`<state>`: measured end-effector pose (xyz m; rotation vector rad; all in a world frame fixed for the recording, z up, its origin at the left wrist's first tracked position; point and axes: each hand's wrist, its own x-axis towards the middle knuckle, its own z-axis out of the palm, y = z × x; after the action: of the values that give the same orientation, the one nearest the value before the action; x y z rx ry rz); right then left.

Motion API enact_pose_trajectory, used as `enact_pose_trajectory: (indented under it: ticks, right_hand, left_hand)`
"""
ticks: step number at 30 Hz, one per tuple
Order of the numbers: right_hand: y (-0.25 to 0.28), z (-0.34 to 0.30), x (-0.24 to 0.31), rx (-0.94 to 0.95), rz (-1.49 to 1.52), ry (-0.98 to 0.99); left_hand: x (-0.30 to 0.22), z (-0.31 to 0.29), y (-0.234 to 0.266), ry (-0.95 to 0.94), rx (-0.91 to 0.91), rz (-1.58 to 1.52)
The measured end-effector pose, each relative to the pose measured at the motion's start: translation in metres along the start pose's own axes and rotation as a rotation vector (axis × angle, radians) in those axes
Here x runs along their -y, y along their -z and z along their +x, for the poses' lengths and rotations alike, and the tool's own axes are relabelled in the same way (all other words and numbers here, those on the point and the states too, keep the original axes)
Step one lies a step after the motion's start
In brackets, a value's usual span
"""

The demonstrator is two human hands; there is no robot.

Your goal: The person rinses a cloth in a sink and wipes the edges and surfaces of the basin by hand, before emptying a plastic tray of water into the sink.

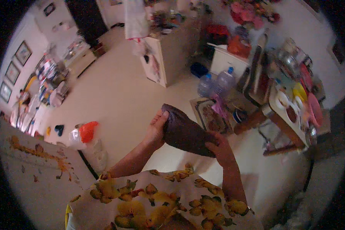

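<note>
Both hands are holding a dark purple cloth (186, 132) above the floor: the left hand (156, 130) is gripping its left end, the right hand (218, 147) is closing on its near right end.

matt purple cloth (186, 132), glossy plastic bottles (217, 82)

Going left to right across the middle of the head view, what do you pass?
Orange plastic bag → left hand → dark purple folded cloth → right hand → wooden table with dishes.
</note>
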<state>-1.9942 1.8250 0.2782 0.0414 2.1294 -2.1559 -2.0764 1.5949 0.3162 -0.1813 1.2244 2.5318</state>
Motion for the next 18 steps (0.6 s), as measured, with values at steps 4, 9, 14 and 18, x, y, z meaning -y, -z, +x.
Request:
enact_pose_trajectory:
  ticks: [4, 9, 14, 18]
  right_hand:
    - [-0.024, 0.091, 0.032, 0.246, -0.364, -0.181]
    - [-0.093, 0.185, 0.043, 0.281, -0.157, 0.136]
    - [-0.216, 0.288, 0.057, 0.436, -0.125, 0.501]
    - [-0.271, 0.371, 0.079, 0.752, -0.241, 0.212]
  left_hand:
    - [-0.043, 0.025, 0.037, -0.296, -0.047, 0.169]
    - [-0.111, 0.033, 0.063, -0.472, -0.209, 0.345]
    - [-0.171, 0.083, 0.125, -0.340, 0.111, 0.491]
    - [-0.238, 0.131, 0.184, -0.412, 0.060, 0.576]
